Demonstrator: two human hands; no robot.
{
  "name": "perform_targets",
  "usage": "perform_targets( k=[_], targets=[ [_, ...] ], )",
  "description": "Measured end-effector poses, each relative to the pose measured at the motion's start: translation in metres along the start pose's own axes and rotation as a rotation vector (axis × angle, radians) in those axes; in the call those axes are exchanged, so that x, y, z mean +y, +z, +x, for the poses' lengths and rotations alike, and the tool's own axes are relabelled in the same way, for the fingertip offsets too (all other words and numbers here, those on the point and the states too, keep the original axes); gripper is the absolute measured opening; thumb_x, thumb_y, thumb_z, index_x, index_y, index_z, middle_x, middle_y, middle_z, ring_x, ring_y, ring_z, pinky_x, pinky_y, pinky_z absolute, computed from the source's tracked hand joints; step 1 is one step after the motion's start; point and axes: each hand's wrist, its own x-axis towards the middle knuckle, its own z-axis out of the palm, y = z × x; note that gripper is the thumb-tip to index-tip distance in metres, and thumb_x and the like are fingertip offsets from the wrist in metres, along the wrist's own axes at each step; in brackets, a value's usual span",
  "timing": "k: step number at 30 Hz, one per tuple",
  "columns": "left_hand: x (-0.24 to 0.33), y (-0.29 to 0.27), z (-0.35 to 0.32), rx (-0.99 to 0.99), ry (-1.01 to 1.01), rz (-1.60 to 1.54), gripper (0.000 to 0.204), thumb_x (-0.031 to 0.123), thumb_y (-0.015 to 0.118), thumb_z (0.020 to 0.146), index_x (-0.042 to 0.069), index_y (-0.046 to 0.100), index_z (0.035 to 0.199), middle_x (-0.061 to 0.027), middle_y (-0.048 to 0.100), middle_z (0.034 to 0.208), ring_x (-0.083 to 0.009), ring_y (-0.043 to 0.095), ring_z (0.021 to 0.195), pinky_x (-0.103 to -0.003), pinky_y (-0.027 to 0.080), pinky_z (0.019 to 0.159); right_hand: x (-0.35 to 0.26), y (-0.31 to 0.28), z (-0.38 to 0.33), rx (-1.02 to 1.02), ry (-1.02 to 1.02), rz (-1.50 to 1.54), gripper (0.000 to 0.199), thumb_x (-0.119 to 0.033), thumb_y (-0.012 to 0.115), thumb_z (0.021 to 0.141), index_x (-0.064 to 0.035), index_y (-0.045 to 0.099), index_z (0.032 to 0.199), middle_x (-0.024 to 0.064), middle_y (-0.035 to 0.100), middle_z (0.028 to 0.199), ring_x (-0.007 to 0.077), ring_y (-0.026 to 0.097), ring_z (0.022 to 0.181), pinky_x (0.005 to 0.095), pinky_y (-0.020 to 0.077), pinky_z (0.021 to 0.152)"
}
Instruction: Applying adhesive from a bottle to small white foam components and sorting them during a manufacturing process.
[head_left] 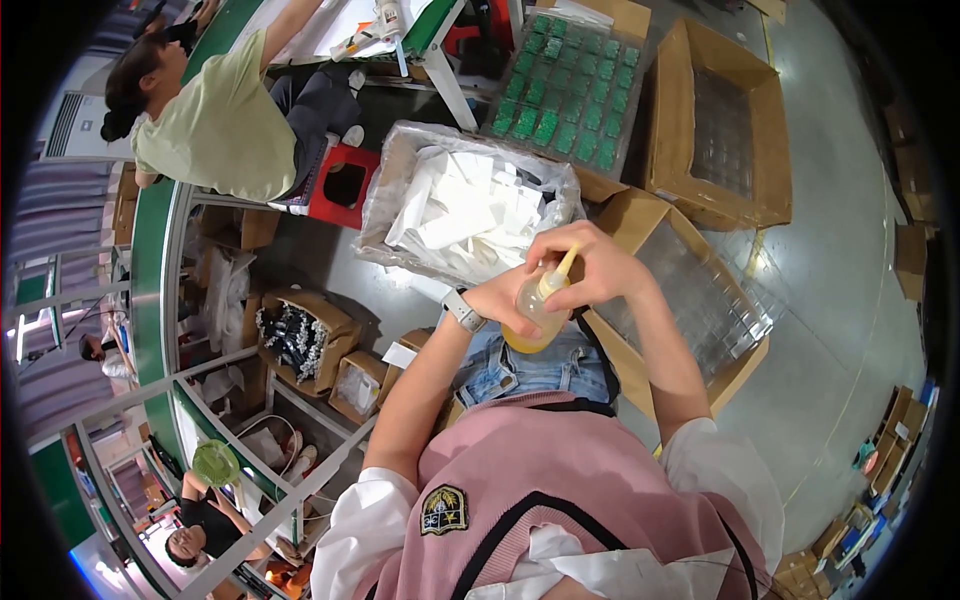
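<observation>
In front of my lap I hold a translucent squeeze bottle (528, 318) with yellowish liquid in it and a pale yellow pointed nozzle (568, 262). My left hand (497, 298), below a wrist with a pale watch (463, 309), is wrapped round the bottle's body. At the collar under the nozzle, the fingers of my right hand (605, 272) are closed. The bottle is tilted, its nozzle pointing up and to the right. Just beyond my hands stands a lined box (375, 215) heaped with white sheets or strips (465, 205).
Clear trays of green parts (565, 90) lie at the far side. Open cardboard boxes with clear trays (720, 130) stand to the right. A co-worker in a light green shirt (215, 125) sits far left by a red stool (342, 185). A box of dark-and-silver parts (300, 335) stands left.
</observation>
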Motion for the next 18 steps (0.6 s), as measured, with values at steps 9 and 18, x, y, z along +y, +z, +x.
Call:
perform_targets(
  k=[9, 18],
  targets=[
    [0.011, -0.002, -0.005, 0.294, -0.091, 0.392, 0.05, 0.015, 0.075, 0.054, 0.002, 0.057, 0.099, -0.0047, 0.062, 0.09, -0.0126, 0.057, 0.083, -0.026, 0.046, 0.077, -0.013, -0.006, -0.011, 0.1, 0.355, -0.058, 0.025, -0.02, 0.078, 0.066, -0.0035, 0.063, 0.077, 0.0012, 0.056, 0.061, 0.0085, 0.051, 0.054, 0.0232, 0.0375, 0.05],
    [0.014, -0.015, -0.007, -0.017, -0.168, 0.149, 0.053, 0.013, 0.076, 0.054, 0.002, 0.058, 0.102, -0.0057, 0.062, 0.096, -0.0143, 0.059, 0.091, -0.026, 0.046, 0.082, -0.013, -0.023, -0.004, -0.162, -0.001, 0.02, 0.031, -0.01, 0.079, 0.06, -0.003, 0.065, 0.087, 0.0052, 0.061, 0.086, 0.0162, 0.058, 0.078, 0.0282, 0.0447, 0.069]
  ],
)
